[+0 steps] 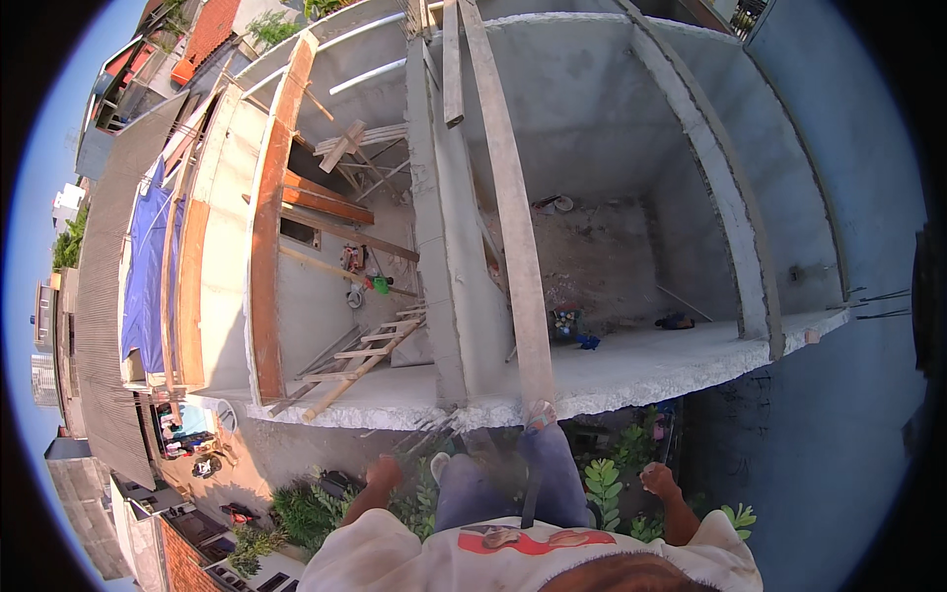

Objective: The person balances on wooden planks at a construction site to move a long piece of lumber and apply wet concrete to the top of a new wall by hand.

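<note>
My left hand [383,472] hangs out beside my left thigh, smeared so its fingers do not show clearly; nothing is seen in it. On the other side, my right hand [659,481] is held away from my body with its fingers curled in, no object visible in them. Neither hand touches anything nearby. Below me, one foot rests at the near end of a long wooden plank [513,217], which runs away across the unroofed rooms. The other foot is by the rough wall top [641,390].
A concrete wall top [426,197] runs beside the plank. A wooden ladder [360,360] leans in the left room. Rough edges drop to plants [604,483] below. A tall grey wall [858,178] stands at right; a blue tarp [148,266] hangs far left.
</note>
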{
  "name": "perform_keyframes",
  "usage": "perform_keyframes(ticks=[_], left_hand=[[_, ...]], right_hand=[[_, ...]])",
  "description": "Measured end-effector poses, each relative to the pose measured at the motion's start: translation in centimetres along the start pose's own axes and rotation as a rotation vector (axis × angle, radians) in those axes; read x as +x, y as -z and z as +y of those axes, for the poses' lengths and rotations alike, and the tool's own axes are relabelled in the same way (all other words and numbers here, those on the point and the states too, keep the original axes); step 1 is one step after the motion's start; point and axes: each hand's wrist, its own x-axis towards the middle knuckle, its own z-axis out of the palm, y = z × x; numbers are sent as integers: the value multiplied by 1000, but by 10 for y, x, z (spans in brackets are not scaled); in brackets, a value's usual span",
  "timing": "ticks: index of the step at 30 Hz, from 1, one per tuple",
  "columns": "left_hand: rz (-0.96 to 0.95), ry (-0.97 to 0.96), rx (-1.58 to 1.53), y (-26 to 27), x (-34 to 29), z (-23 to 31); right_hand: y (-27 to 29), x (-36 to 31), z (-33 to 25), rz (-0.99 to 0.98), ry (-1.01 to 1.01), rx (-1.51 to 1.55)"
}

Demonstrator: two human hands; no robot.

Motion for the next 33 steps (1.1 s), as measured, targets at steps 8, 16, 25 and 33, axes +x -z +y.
perform_keyframes(ticks=[8, 16, 25, 33], left_hand=[[85, 103, -175, 21, -27, 22], [123, 61, -143, 13, -8, 30], [115, 179, -342, 11, 4, 34], [14, 144, -284, 0, -15, 27]], right_hand=[[66, -65, -133, -233, -207, 219], [166, -1, -191, 4, 30, 31], [239, 61, -247, 99, 181, -186], [300, 136, -306, 41, 333, -361]])
